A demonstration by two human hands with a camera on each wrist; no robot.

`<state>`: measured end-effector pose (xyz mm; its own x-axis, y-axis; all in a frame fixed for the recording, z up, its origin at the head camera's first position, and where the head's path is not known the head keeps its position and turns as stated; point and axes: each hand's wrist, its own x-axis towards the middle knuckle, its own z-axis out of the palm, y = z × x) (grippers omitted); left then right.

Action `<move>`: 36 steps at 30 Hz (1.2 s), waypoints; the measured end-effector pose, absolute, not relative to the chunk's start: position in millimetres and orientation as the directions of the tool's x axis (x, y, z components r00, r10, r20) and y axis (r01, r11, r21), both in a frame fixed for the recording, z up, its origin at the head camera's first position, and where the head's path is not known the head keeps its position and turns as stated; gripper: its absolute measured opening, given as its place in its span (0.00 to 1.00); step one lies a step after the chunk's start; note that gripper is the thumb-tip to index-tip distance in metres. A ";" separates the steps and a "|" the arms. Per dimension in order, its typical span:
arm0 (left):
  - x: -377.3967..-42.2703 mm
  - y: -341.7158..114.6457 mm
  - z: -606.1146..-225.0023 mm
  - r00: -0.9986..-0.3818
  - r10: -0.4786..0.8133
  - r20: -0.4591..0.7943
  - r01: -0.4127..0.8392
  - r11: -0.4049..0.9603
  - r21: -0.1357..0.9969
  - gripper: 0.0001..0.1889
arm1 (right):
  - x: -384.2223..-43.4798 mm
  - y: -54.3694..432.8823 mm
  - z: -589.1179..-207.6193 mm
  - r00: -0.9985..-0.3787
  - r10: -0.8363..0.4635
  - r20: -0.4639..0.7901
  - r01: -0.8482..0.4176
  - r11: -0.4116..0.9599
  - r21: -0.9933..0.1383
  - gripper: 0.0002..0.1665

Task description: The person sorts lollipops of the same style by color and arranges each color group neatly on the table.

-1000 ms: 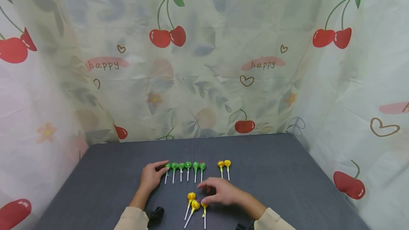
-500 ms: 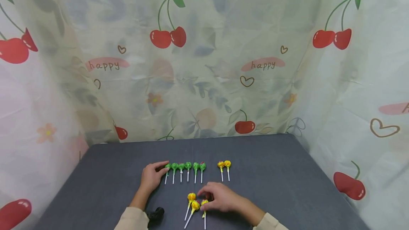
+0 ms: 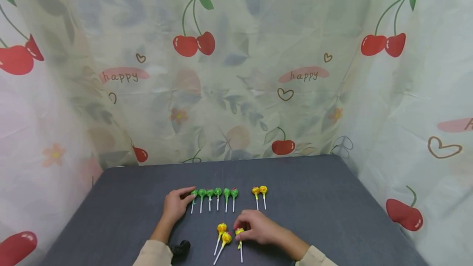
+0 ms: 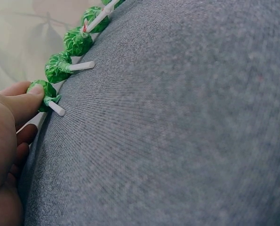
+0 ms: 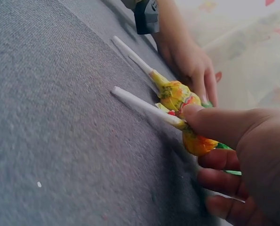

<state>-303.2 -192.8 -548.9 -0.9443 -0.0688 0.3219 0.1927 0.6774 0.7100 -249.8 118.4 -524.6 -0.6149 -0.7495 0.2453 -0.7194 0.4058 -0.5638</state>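
Note:
In the head view my left hand (image 3: 175, 206) pinches the leftmost green lollipop (image 3: 194, 193) at the end of a row. The left wrist view shows thumb and finger on that lollipop's green wrapped head (image 4: 46, 100), its white stick pointing toward the camera. My right hand (image 3: 258, 225), nearer the front, pinches a yellow lollipop (image 3: 239, 232) by the head, with its stick toward me. In the right wrist view the thumb lies over the held lollipop's wrapper (image 5: 198, 143). Just left of it, two more yellow lollipops (image 3: 226, 238) lie close together on the table.
Several other green lollipops (image 3: 218, 192) continue the row to the right. Farther right, two yellow lollipops (image 3: 263, 190) lie side by side, level with that row. A dark grey cloth covers the table (image 3: 314, 200). A cherry-printed curtain (image 3: 236, 65) encloses its back and sides.
My right hand has come down onto the yellow lollipop, taken hold of it and shifted it slightly right, away from the two beside it. The left hand has stayed in place.

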 end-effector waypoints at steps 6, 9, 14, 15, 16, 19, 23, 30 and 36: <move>-303.9 -192.6 -549.3 -0.942 -0.070 0.328 0.197 0.676 0.710 0.15 | -253.2 127.4 -518.6 -0.642 -0.716 0.275 -0.687 0.378 -0.621 0.10; -303.9 -192.7 -549.1 -0.943 -0.074 0.324 0.192 0.676 0.712 0.15 | -254.0 130.6 -513.8 -0.656 -0.702 0.277 -0.670 0.372 -0.643 0.11; -304.0 -193.0 -549.1 -0.946 -0.074 0.317 0.187 0.674 0.715 0.15 | -255.3 133.3 -504.8 -0.683 -0.683 0.260 -0.630 0.371 -0.682 0.12; -304.1 -193.1 -549.0 -0.946 -0.074 0.317 0.187 0.673 0.716 0.15 | -255.7 133.6 -503.0 -0.689 -0.678 0.257 -0.623 0.373 -0.687 0.12; -304.2 -193.1 -548.9 -0.946 -0.074 0.317 0.187 0.673 0.715 0.15 | -256.4 134.3 -501.4 -0.696 -0.672 0.253 -0.616 0.377 -0.692 0.12; -304.0 -193.0 -548.6 -0.946 -0.075 0.316 0.186 0.673 0.716 0.15 | -258.6 136.2 -496.6 -0.718 -0.654 0.237 -0.587 0.388 -0.710 0.13; -304.2 -192.5 -548.5 -0.945 -0.075 0.319 0.188 0.672 0.716 0.15 | -261.5 139.3 -492.4 -0.746 -0.627 0.224 -0.552 0.394 -0.735 0.14; -305.8 -193.4 -550.4 -0.942 -0.083 0.326 0.185 0.682 0.708 0.15 | -263.8 144.2 -481.4 -0.776 -0.561 0.289 -0.556 0.390 -0.734 0.15; -304.8 -193.2 -550.6 -0.943 -0.079 0.324 0.186 0.683 0.706 0.15 | -269.9 151.7 -475.2 -0.818 -0.473 0.326 -0.539 0.435 -0.721 0.16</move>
<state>-304.8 -193.2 -550.6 -0.9426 -0.0792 0.3243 0.1855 0.6834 0.7061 -269.9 151.7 -475.2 -0.8184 -0.4729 0.3265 -0.5391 0.4349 -0.7213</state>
